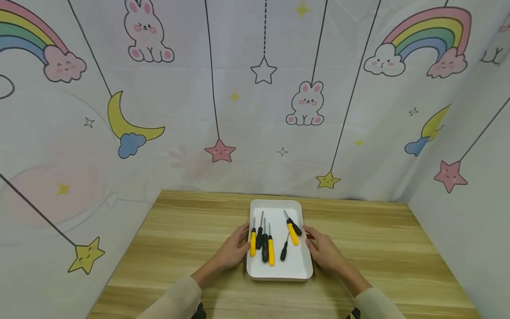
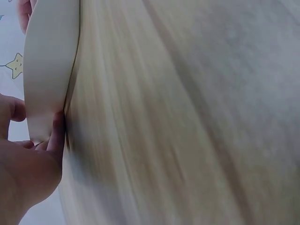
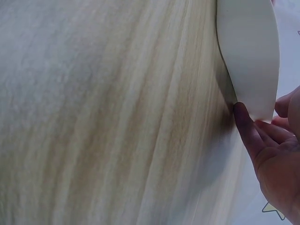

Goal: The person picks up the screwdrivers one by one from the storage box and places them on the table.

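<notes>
A white rectangular tray (image 1: 296, 268) lies near the middle of the table, holding several screwdrivers. On its left side are a yellow-handled screwdriver (image 1: 253, 244), a black one (image 1: 264, 250) and others with shafts pointing away. To the right, another yellow-handled screwdriver (image 1: 293, 235) crosses a black one (image 1: 296, 227), with a small black screwdriver (image 1: 283, 252) nearer me. My left hand (image 1: 234, 249) grips the tray's left side and my right hand (image 1: 324, 251) grips the right. Both wrist views show fingers low against the tray wall (image 2: 51, 61), thumbs by the rim.
The wood-grain table (image 1: 191, 230) extends on both sides of the tray. A white curtain (image 1: 247, 115) printed with rabbits, stars and rainbows hangs along the table's back edge and both sides.
</notes>
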Demonstrator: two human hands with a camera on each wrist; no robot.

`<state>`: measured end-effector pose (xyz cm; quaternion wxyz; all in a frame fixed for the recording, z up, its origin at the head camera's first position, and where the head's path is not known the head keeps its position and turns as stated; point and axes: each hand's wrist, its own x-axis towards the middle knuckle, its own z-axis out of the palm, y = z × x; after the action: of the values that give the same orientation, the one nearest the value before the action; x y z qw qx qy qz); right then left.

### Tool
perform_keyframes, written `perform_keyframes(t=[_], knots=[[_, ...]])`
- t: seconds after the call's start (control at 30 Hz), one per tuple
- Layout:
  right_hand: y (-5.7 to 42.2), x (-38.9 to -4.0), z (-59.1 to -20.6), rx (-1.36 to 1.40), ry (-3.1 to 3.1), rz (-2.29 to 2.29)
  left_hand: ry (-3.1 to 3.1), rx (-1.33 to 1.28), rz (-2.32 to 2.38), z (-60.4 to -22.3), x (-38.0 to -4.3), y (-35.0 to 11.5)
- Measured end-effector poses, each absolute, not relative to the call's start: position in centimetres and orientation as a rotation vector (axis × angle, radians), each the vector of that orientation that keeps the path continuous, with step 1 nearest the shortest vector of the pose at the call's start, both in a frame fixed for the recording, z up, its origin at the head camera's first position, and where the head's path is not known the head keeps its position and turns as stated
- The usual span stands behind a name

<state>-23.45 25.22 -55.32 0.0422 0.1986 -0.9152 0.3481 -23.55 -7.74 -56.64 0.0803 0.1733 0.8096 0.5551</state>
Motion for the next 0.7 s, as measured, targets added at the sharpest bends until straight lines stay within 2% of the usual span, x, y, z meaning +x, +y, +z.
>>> perform_keyframes(t=[0.37, 0.7], knots=[[25.7, -24.1, -54.6, 0.618, -2.859, 1.233, 2.528, 0.372, 1.65, -55.7, -23.2, -6.8], [26.0, -24.7, -53.2, 0.661, -2.965, 1.055, 2.629, 0.245, 1.701, -55.8, -24.1, -6.0]])
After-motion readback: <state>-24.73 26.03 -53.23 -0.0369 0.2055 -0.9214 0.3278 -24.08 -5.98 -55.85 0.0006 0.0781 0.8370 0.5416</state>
